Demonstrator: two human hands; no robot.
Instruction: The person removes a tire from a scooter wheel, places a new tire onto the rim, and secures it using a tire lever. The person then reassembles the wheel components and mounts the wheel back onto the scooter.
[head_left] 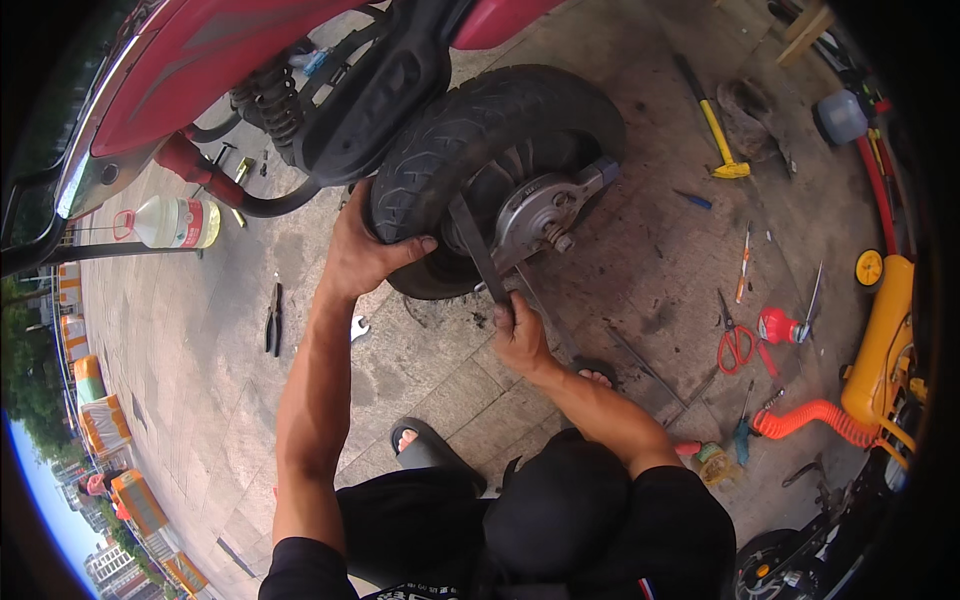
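Observation:
A black scooter tyre sits on its wheel, with the metal hub and axle facing me. My left hand grips the tyre's near left edge, thumb across the sidewall and fingers partly hidden behind the tread. A flat metal tyre lever is in my closed right hand; its upper end meets the tyre's inner edge beside the hub. A second flat bar slants from below the hub toward my right foot. The red scooter body is above the wheel at the upper left.
Pliers and an open-ended wrench lie left of the wheel, near a large bottle. A yellow-handled hammer, screwdriver and red-handled scissors lie right. Farther right are a yellow tank and orange coiled hose.

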